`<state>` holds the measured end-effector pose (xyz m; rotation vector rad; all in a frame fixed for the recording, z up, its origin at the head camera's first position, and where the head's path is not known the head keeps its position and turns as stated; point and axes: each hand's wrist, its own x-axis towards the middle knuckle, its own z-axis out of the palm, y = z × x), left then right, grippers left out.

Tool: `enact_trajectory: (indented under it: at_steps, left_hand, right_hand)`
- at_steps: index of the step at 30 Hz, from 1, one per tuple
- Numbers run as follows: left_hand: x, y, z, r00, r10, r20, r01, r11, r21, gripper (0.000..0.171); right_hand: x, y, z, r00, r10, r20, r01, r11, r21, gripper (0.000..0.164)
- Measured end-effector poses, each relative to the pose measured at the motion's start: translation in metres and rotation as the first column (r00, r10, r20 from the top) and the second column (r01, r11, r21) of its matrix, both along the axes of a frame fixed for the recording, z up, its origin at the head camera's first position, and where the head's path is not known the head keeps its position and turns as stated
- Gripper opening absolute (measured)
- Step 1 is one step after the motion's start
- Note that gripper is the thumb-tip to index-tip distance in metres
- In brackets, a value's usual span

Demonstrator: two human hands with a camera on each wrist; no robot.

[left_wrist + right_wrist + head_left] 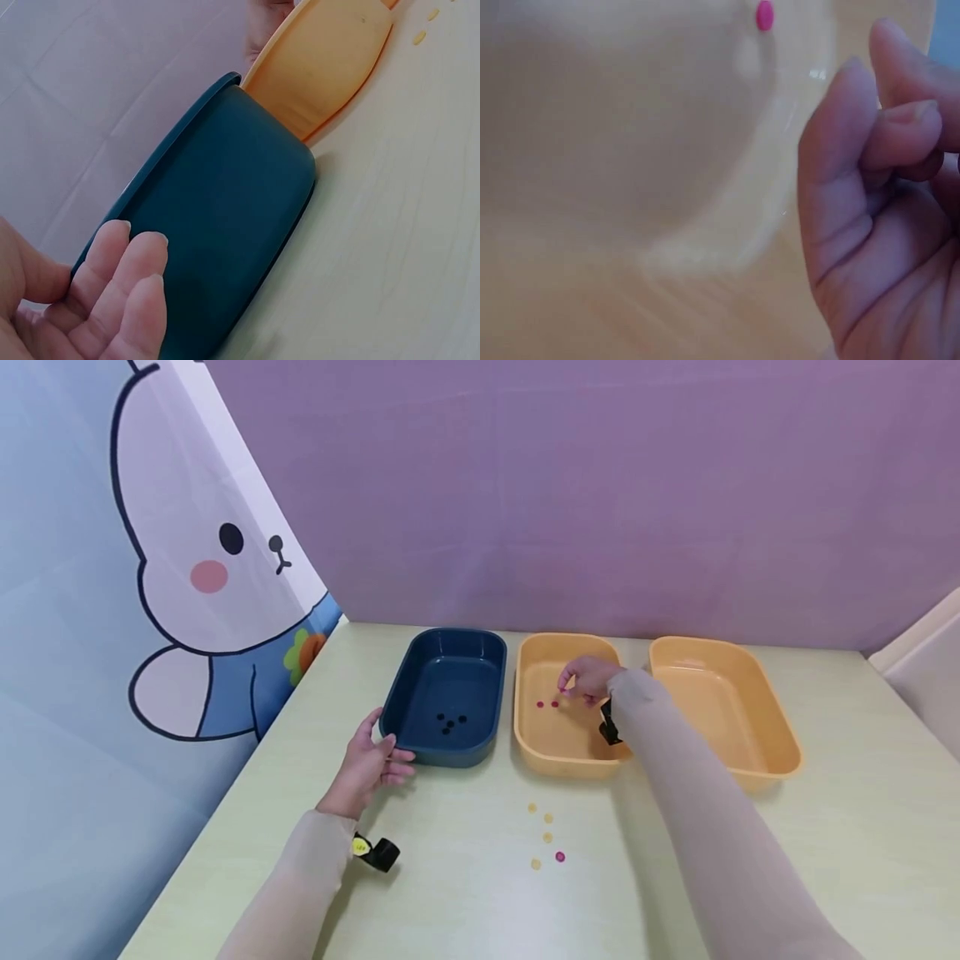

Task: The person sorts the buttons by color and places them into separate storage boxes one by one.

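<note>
Far left, rabbit-print cloth (202,568). Next, left hand (367,768) at the near-left corner of the dark blue tray (457,758): fingers loose and partly spread, touching rim and outer wall. Four black discs (451,724) lie inside that tray. Just right, the middle orange tray (562,765) has two magenta discs (540,704) on its floor. In front of it on the worktop (450,902): four yellow discs (548,818), one loose magenta disc (560,857). Right hand (588,678) is over the middle tray, fingers bent, tips close together; magenta shows at the tips, can't tell from here if pinched or free. Farther right, another orange tray (727,710), partly behind the right sleeve (697,802).
</note>
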<state>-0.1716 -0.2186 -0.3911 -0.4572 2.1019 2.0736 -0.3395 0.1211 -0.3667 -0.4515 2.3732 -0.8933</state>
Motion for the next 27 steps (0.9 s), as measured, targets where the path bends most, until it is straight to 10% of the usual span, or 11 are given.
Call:
enact_trajectory:
  at_steps: [27]
  left_hand:
    - [-0.0004, 0.0015, -0.0015, 1.000, 0.012, -0.021, -0.011, 1.000, 0.016, 0.060]
  right_hand:
    - [0.0086, -0.0037, -0.0012, 0.995, 0.049, -0.087, -0.026, 0.970, 0.243, 0.013]
